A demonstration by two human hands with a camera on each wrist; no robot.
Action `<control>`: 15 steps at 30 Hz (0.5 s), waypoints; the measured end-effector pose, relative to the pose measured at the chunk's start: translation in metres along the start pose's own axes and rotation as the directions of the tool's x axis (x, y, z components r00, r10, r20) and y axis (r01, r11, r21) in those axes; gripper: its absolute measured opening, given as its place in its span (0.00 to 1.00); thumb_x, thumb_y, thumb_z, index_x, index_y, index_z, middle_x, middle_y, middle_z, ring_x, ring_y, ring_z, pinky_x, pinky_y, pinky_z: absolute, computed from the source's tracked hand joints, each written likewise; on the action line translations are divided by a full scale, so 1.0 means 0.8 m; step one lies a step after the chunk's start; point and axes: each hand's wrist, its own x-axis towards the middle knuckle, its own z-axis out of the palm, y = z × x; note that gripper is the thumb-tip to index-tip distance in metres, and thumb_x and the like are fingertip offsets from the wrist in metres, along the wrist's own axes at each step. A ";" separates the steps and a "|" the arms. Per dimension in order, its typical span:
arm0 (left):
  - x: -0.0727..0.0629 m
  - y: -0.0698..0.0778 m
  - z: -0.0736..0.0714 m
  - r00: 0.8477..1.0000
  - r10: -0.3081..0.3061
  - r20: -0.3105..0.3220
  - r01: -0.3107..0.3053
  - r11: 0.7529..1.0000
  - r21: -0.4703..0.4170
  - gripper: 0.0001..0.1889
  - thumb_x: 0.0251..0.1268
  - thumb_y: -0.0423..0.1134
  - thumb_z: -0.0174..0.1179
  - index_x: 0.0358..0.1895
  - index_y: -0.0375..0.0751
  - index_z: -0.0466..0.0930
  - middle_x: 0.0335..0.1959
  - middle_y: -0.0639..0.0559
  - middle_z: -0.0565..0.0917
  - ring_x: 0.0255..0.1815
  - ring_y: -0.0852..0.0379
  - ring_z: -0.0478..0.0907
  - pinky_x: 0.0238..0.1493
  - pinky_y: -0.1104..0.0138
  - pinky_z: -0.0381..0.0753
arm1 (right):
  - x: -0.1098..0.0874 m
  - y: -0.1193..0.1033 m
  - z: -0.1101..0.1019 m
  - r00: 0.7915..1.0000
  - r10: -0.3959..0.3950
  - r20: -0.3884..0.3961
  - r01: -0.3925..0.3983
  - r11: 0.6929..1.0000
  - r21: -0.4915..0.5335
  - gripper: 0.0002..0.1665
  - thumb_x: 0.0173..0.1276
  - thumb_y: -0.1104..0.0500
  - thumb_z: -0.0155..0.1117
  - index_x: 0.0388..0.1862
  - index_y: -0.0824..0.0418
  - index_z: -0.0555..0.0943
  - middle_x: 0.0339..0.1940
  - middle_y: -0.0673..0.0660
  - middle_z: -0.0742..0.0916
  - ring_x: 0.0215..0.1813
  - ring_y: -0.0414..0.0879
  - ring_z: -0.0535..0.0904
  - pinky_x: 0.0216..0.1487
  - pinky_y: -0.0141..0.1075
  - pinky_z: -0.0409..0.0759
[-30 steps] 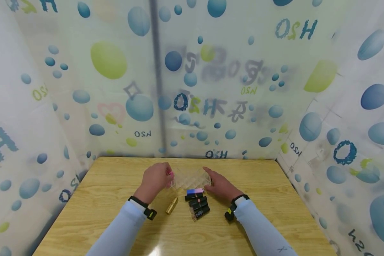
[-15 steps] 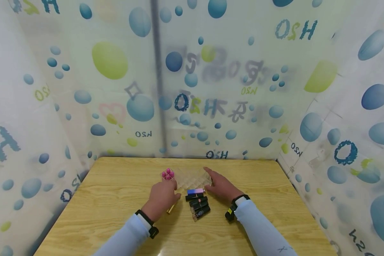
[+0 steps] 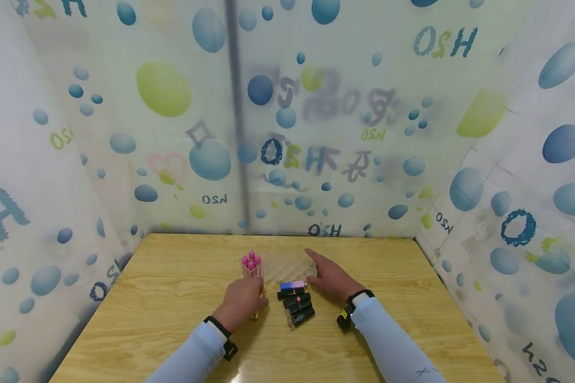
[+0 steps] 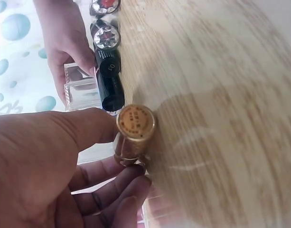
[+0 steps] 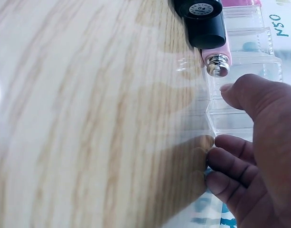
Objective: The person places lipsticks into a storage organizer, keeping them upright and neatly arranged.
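Observation:
In the head view, my left hand (image 3: 241, 300) is over the gold lipstick tube (image 4: 135, 126). The left wrist view has thumb and fingers pinching the tube's sides as it lies on the table, its round end facing the camera. Beyond it stands a clear lipstick organizer (image 3: 287, 266) with small compartments. Pink-topped lipsticks (image 3: 251, 260) fill its left end. My right hand (image 3: 333, 276) holds the organizer's right end, thumb at the front and fingers curled at the end wall. Between the hands lie several black lipsticks (image 3: 298, 308) and a blue-and-pink one (image 3: 292, 285).
The wooden table (image 3: 388, 319) carries all of these things. Printed curtains (image 3: 287, 117) with bubbles and letters hang behind it and at both sides. The loose lipsticks lie in a row close in front of the organizer.
My left hand has left the pink-topped lipsticks at the organizer's left end, come down toward me and taken hold of the gold tube. The right hand has stayed at the organizer.

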 end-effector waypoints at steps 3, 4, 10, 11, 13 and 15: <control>0.002 -0.004 0.005 1.000 0.008 -0.015 -0.009 1.000 -0.009 0.19 0.65 0.45 0.79 0.26 0.49 0.75 0.19 0.58 0.74 0.21 0.58 0.71 0.23 0.58 0.71 | 0.000 0.000 -0.001 1.000 -0.006 -0.001 0.006 1.000 -0.007 0.51 0.84 0.48 0.69 0.94 0.46 0.52 0.90 0.55 0.66 0.87 0.56 0.64 0.83 0.57 0.67; 0.003 -0.005 0.006 1.000 0.010 -0.018 -0.010 1.000 -0.015 0.19 0.65 0.44 0.79 0.25 0.49 0.74 0.19 0.58 0.73 0.21 0.58 0.70 0.23 0.59 0.70 | 0.000 0.000 -0.001 1.000 -0.008 -0.002 0.008 1.000 -0.009 0.51 0.84 0.48 0.69 0.94 0.46 0.52 0.90 0.55 0.66 0.88 0.56 0.64 0.83 0.57 0.66; 0.001 -0.007 0.008 1.000 0.016 -0.026 -0.017 0.999 -0.052 0.20 0.66 0.42 0.76 0.23 0.49 0.73 0.16 0.57 0.70 0.19 0.58 0.66 0.22 0.61 0.63 | 0.000 -0.001 -0.002 1.000 -0.008 -0.002 0.008 1.000 0.004 0.51 0.84 0.49 0.69 0.94 0.47 0.52 0.90 0.56 0.66 0.88 0.57 0.63 0.83 0.58 0.66; 0.001 -0.007 0.008 1.000 0.017 -0.026 -0.018 0.998 -0.058 0.20 0.66 0.42 0.76 0.23 0.49 0.73 0.16 0.58 0.70 0.19 0.58 0.66 0.22 0.61 0.63 | 0.000 -0.001 -0.002 1.000 -0.006 -0.001 0.006 1.000 0.006 0.51 0.84 0.49 0.69 0.94 0.47 0.52 0.90 0.56 0.66 0.88 0.57 0.64 0.83 0.58 0.66; 0.000 -0.007 0.007 1.000 0.018 -0.021 -0.019 0.997 -0.069 0.19 0.66 0.41 0.76 0.23 0.49 0.73 0.16 0.58 0.69 0.19 0.58 0.66 0.22 0.61 0.62 | 0.000 -0.002 -0.002 1.000 0.000 0.001 0.000 1.000 0.006 0.51 0.84 0.49 0.70 0.94 0.46 0.52 0.90 0.56 0.66 0.88 0.57 0.64 0.83 0.57 0.65; 0.000 -0.008 0.007 1.000 0.018 -0.013 -0.019 0.996 -0.084 0.19 0.65 0.40 0.76 0.23 0.49 0.74 0.17 0.57 0.70 0.19 0.57 0.66 0.23 0.61 0.62 | 0.000 -0.002 -0.001 1.000 0.003 -0.001 -0.003 1.000 0.002 0.51 0.83 0.49 0.70 0.94 0.47 0.52 0.90 0.56 0.66 0.88 0.57 0.64 0.84 0.57 0.65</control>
